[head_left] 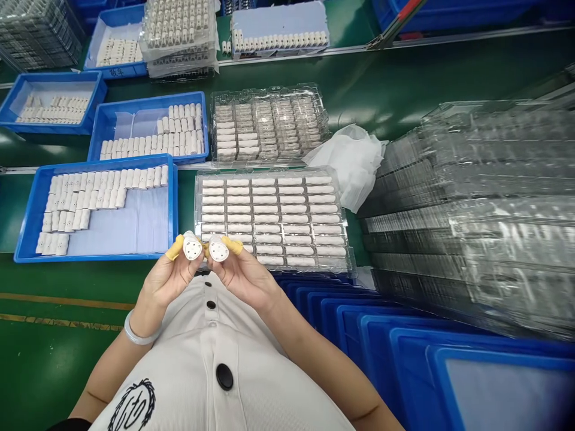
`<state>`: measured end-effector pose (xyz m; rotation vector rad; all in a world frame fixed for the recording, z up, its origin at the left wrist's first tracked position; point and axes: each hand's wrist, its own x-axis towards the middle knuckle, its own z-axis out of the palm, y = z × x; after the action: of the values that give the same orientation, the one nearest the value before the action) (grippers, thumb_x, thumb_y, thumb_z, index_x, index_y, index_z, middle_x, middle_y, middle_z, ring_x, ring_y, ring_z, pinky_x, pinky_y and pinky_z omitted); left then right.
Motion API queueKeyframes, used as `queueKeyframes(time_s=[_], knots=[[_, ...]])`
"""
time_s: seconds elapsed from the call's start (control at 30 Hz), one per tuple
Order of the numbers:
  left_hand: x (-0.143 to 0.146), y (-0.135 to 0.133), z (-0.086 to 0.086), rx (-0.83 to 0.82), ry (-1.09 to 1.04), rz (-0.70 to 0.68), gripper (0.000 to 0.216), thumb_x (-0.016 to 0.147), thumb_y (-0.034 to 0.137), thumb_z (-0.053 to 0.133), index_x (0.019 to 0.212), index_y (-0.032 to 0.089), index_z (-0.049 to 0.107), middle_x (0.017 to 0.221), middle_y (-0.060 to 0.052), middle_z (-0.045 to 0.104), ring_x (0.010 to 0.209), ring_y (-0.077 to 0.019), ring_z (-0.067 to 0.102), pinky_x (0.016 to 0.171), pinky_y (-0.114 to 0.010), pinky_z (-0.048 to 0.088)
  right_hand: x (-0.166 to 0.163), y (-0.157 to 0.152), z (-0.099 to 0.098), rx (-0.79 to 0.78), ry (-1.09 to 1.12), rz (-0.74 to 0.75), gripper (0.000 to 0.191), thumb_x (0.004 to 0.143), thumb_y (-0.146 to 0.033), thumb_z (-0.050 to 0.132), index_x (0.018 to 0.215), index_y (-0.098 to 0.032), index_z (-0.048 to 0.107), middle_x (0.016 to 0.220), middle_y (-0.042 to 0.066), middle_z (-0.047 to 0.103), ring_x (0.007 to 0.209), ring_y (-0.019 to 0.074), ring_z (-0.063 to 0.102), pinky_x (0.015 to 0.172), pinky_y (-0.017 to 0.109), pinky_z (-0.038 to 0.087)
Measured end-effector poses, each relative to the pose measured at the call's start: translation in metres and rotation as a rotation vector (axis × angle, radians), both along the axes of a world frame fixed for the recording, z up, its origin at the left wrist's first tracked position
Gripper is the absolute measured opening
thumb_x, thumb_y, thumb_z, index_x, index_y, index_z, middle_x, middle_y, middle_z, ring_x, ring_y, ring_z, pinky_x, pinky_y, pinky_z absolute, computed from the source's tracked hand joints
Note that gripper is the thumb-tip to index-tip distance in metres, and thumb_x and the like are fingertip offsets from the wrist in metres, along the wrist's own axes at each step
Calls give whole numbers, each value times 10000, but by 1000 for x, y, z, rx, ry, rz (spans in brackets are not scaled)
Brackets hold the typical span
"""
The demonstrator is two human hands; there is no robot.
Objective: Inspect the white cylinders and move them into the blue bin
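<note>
My left hand (173, 272) pinches a white cylindrical piece (193, 246), its round end with small dark holes turned up toward me. In my right hand (242, 272) is a second white cylindrical piece (218, 248) of the same look, its holed end also facing me. The two pieces are close side by side, over the near edge of a clear plastic tray (350, 254). Yellow covers sit on my fingertips. That tray holds rows of white cylinders lying flat. Left of my hands, a blue bin (121, 230) holds rows of similar pieces standing on a pale liner.
Behind are another blue bin (148, 108) and a second filled clear tray (269, 123). Crumpled white sheeting (350, 158) lies to the right, beside tall stacks of clear trays (503, 227). Blue bins (404, 335) are stacked at my right. More pieces fill containers farther back.
</note>
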<state>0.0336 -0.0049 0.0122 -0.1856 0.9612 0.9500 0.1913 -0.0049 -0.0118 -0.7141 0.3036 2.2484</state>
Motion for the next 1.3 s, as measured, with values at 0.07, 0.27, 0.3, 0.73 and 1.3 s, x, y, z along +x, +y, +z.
queueKeyframes(time_s=[0.07, 0.27, 0.3, 0.73, 1.3], knots=[[2, 1, 1, -23, -10, 16, 315, 1007, 265, 304, 924, 137, 580, 871, -48, 687, 780, -89, 688, 728, -186, 587, 1, 0, -1, -24, 20, -9, 93, 907, -199, 570, 960, -123, 568, 872, 34, 685, 766, 90, 673, 652, 152, 592], [3, 2, 3, -42, -16, 26, 328, 1008, 253, 302, 909, 137, 593, 875, -52, 698, 787, -91, 697, 728, -184, 594, 2, 0, -3, -57, 74, -27, 122, 892, -195, 594, 980, -114, 566, 852, 35, 688, 744, 86, 676, 673, 148, 599], [3, 2, 3, -38, -14, 24, 325, 1007, 254, 307, 912, 139, 596, 879, -52, 698, 795, -93, 697, 733, -187, 595, 2, -1, -3, -59, 77, -25, 124, 894, -196, 591, 983, -114, 566, 848, 34, 687, 742, 86, 676, 669, 146, 599], [2, 1, 3, -58, -45, 51, 337, 1007, 272, 308, 903, 134, 598, 885, -49, 696, 824, -97, 691, 727, -175, 578, 2, 0, -5, -88, 100, 4, 175, 916, -223, 554, 1021, -84, 570, 855, 66, 676, 714, 96, 665, 603, 129, 572], [1, -8, -5, 404, 59, -269, 374, 947, 415, 401, 1069, 163, 649, 761, -60, 615, 662, -160, 572, 732, -363, 508, 5, -9, 18, 506, -321, 68, 230, 782, -336, 648, 934, -183, 570, 716, 25, 651, 622, 147, 577, 555, 262, 429]])
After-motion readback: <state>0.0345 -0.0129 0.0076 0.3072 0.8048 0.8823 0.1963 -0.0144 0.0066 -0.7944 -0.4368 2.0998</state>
